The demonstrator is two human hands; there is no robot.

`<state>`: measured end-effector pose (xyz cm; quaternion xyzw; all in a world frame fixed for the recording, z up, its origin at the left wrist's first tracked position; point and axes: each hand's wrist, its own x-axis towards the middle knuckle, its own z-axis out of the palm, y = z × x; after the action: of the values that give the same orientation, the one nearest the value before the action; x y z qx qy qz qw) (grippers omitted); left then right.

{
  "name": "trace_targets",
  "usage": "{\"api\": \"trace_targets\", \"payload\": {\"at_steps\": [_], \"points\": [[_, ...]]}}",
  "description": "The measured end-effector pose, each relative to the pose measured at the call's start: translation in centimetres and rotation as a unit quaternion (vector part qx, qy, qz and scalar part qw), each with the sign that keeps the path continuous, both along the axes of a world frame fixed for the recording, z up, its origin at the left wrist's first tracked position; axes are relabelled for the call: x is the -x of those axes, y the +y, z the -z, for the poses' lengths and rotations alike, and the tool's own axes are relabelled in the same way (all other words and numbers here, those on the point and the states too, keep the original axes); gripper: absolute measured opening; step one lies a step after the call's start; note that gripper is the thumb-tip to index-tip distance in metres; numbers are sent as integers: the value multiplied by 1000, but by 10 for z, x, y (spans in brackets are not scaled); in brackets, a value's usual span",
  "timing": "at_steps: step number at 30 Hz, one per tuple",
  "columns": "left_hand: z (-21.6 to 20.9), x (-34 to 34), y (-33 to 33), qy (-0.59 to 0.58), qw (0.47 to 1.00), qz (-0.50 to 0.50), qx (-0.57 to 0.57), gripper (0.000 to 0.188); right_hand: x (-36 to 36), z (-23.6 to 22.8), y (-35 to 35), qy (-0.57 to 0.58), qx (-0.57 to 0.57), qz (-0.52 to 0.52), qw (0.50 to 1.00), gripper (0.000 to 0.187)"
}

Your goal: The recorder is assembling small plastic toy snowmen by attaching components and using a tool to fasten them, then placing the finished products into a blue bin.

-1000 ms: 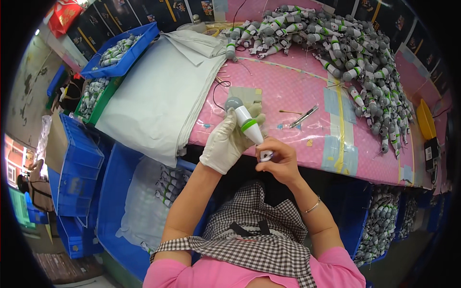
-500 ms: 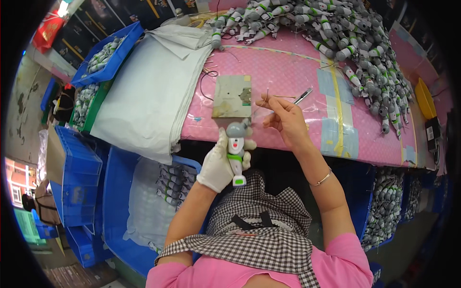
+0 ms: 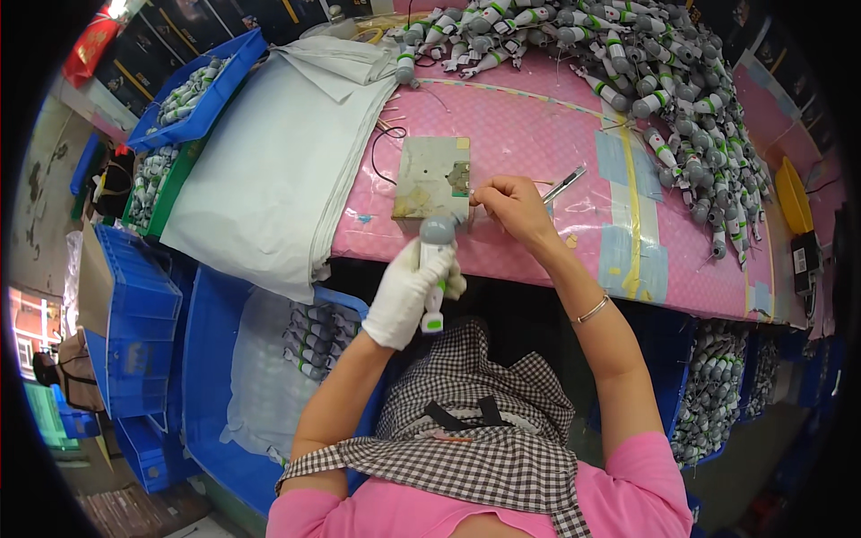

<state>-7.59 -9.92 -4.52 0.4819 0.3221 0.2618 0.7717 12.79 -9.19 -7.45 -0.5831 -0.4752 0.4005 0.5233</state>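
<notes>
My left hand (image 3: 404, 291), in a white glove, is closed round a small toy figure (image 3: 438, 235) with a round grey head, a white body and a green band. The figure is upright at the front edge of a metal box (image 3: 421, 179); the fingers cover much of its body. My bare right hand (image 3: 509, 204) is by the right side of that box, just beyond the figure's head. Its thumb and fingertips are pinched together; whatever they hold is too small to make out. A silver pen-like cutter (image 3: 565, 183) lies right of this hand.
A big heap of similar figures (image 3: 668, 85) covers the table's far right. White sheets (image 3: 269, 170) lie on the left. Blue bins (image 3: 211, 359) stand below the left edge, more figures fill a bin (image 3: 717, 386) at lower right, and a blue tray (image 3: 202, 99) is at far left.
My right hand has moved left and closed its spread fingers into a pinch by the box. My left hand has turned the figure, its fingers now wrapping over the body.
</notes>
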Motion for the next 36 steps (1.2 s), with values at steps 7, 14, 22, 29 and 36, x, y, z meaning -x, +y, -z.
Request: {"api": "trace_targets", "payload": {"at_steps": [7,14,22,29,36], "points": [[-12,-11,27,-65,992,-33,105,36,-11,-7,16,31,76,-46,996,21],[-3,-12,36,-92,987,-50,124,31,-17,-8,24,41,91,-103,990,22],[-3,-22,39,-127,984,-51,113,27,-32,-19,30,45,145,-139,979,24],[-2,7,29,-142,981,-39,126,32,-8,-13,22,-243,-107,18,964,22],[-14,169,6,210,950,-221,-66,49,-17,-15,-9,-110,-48,31,992,36]]}}
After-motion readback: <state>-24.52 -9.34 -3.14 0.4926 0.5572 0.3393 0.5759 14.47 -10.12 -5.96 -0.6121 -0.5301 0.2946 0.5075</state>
